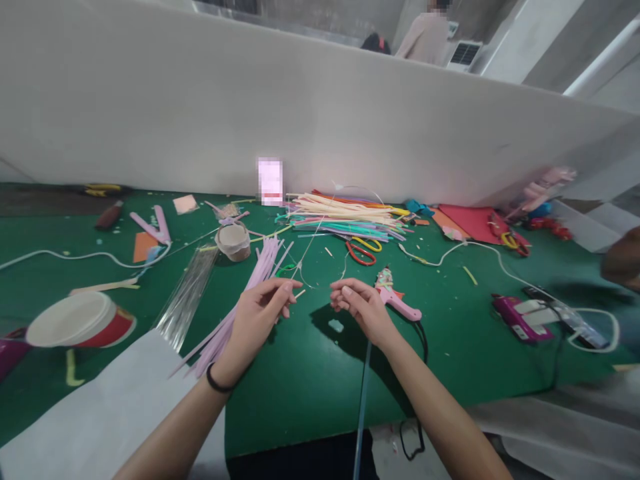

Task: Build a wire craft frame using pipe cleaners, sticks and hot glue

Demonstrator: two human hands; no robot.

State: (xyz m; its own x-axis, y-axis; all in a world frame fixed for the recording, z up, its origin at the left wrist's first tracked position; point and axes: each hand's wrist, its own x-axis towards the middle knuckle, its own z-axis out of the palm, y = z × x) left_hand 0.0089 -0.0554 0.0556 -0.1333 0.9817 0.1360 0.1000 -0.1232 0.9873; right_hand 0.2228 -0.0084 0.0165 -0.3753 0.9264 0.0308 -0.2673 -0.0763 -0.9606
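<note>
My left hand (267,307) is closed in a pinch above the middle of the table, with a thin pale wire (311,243) rising from its fingertips. My right hand (361,305) faces it across a small gap, fingers also pinched. A fine strand runs up from these fingertips, though it is too thin to follow fully. Lilac pipe cleaners (265,267) lie beneath and beside my left hand. Just right of my right hand rests a pink glue gun (403,305). A long blue strip (363,407) extends below my right wrist.
Behind the hands are a pile of coloured pipe cleaners (345,217) and red-handled scissors (361,255). To the left stand a paper cup (233,241) and a larger tub (107,327). A purple power strip (523,320) lies right. Someone's hand (623,260) shows at the right edge.
</note>
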